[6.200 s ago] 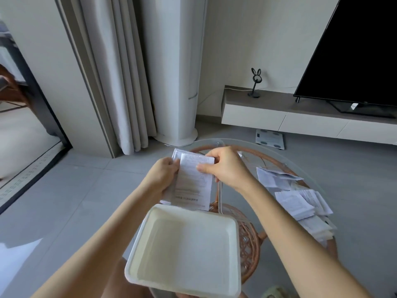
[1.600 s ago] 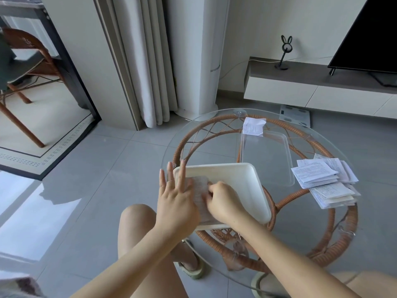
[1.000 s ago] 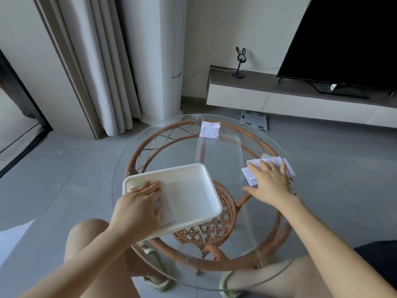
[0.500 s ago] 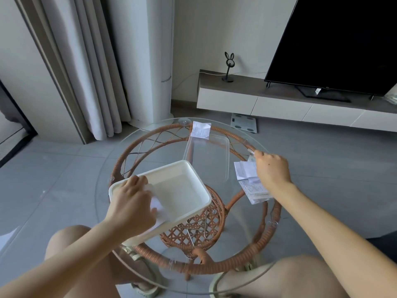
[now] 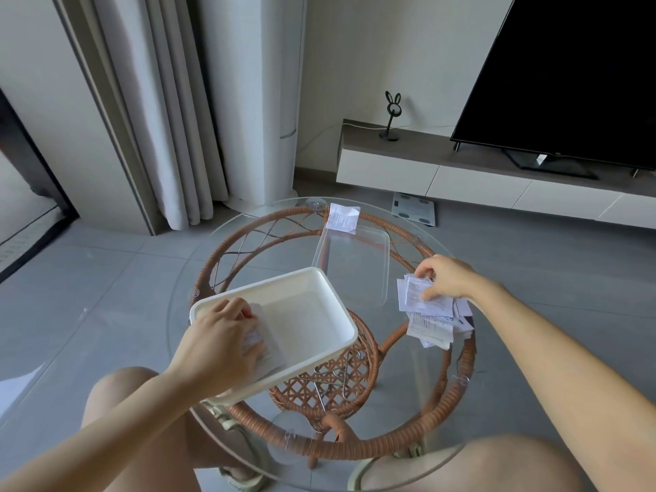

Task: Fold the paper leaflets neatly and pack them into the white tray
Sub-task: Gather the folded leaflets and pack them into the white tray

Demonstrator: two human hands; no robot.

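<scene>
White paper leaflets [image 5: 431, 323] at the glass bench's [image 5: 408, 367] right edge are pinched by the right grip [image 5: 443, 278]; a folded leaflet [image 5: 271, 349] is clutched by the left grip [image 5: 220, 339].

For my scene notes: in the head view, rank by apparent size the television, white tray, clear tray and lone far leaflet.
Largest first:
television
white tray
clear tray
lone leaflet
The white tray is nearer the camera, so its lead over the clear tray is unsure.

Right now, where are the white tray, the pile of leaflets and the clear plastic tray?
white tray [image 5: 312, 324]: head view, its bare floor.
pile of leaflets [image 5: 430, 326]: head view, a printed sheet near its front.
clear plastic tray [image 5: 355, 268]: head view, its flat middle.
</scene>
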